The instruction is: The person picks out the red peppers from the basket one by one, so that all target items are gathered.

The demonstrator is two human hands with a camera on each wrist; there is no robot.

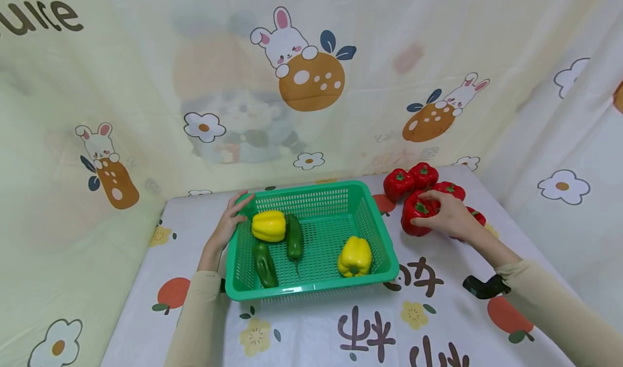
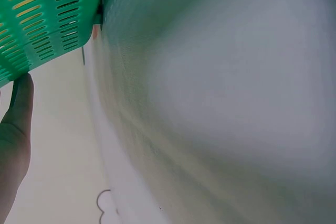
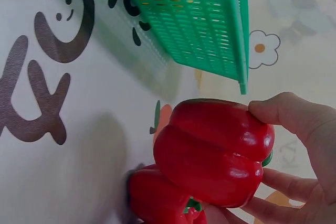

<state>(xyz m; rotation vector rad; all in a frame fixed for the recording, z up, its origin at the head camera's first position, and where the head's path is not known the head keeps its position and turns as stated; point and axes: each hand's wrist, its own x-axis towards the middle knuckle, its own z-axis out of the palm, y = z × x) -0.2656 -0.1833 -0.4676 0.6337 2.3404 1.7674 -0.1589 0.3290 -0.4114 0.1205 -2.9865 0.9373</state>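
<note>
A green plastic basket (image 1: 321, 287) stands on the table, holding two yellow bell peppers (image 1: 269, 226) and two long green peppers (image 1: 294, 237). My left hand (image 1: 226, 224) rests on the basket's left rim near the back corner; in the left wrist view one finger touches its slotted side. To the right of the basket, my right hand (image 1: 450, 215) grips a red bell pepper (image 3: 210, 153) between thumb and fingers. Several other red bell peppers (image 1: 399, 184) lie behind and beside it, some partly covered by the hand.
A pale printed cloth (image 1: 311, 334) covers the table. Printed curtains (image 1: 233, 75) hang behind and at both sides. A black strap with a small device (image 1: 486, 287) sits at the right wrist.
</note>
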